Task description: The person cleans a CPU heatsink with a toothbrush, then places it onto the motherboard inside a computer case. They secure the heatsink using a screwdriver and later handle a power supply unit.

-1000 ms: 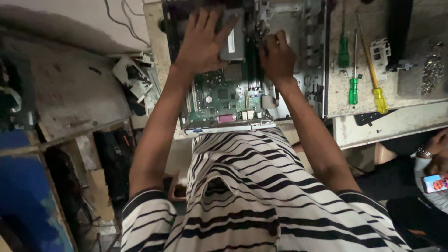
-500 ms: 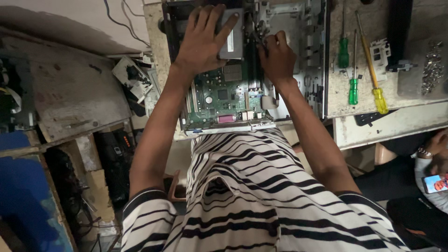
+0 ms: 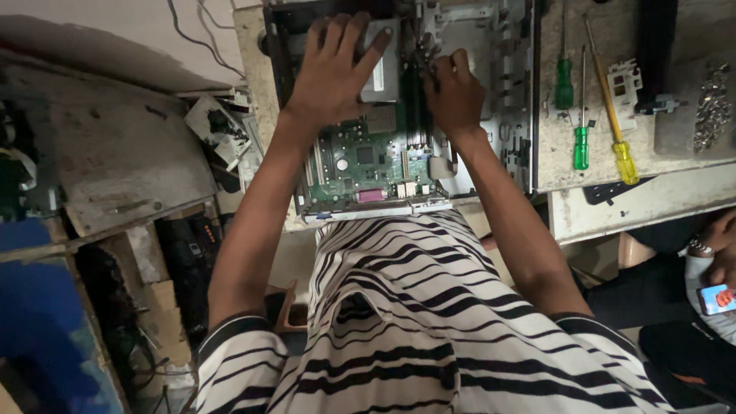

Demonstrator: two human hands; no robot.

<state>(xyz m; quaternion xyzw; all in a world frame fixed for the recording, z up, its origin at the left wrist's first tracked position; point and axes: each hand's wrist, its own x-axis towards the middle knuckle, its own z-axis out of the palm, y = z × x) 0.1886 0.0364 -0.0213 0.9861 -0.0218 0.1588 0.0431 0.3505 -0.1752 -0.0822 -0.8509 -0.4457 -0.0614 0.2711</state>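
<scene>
1. Our left hand [image 3: 331, 73] lies flat with its fingers [image 3: 349, 34] spread wide, the tips pressing on a grey metal box [image 3: 381, 73] inside the open computer case [image 3: 514, 100]; it grips nothing.
2. Our right hand [image 3: 455, 96] is curled, its fingers [image 3: 448, 65] bunched together over the dark upright slots at the middle of the case. We cannot tell whether they pinch anything, because the fingertips are hidden.
3. Both hands work inside that one case, which lies open on the workbench [image 3: 675, 165] straight ahead of us, its near edge close to our striped shirt [image 3: 414, 322].
4. The case holds one green circuit board [image 3: 360, 165], which fills its near left part, the grey metal box above it, and bare grey metal framing on the right.
5. On the bench to the right of the case we count three screwdrivers: two with green handles, one larger [image 3: 564, 80] and one smaller [image 3: 582, 146], and one with a yellow handle [image 3: 622, 157]. They lie side by side, well apart from our hands.
6. Beyond them sit one small white plastic part [image 3: 625, 83] and one heap of screws [image 3: 713, 103] near the right edge.
7. At the lower right another person's hand [image 3: 717, 245] rests above a lit phone [image 3: 717, 299].
8. To our left there is a dusty lower shelf [image 3: 115, 153] with one white gadget [image 3: 218, 130] at its corner.
</scene>
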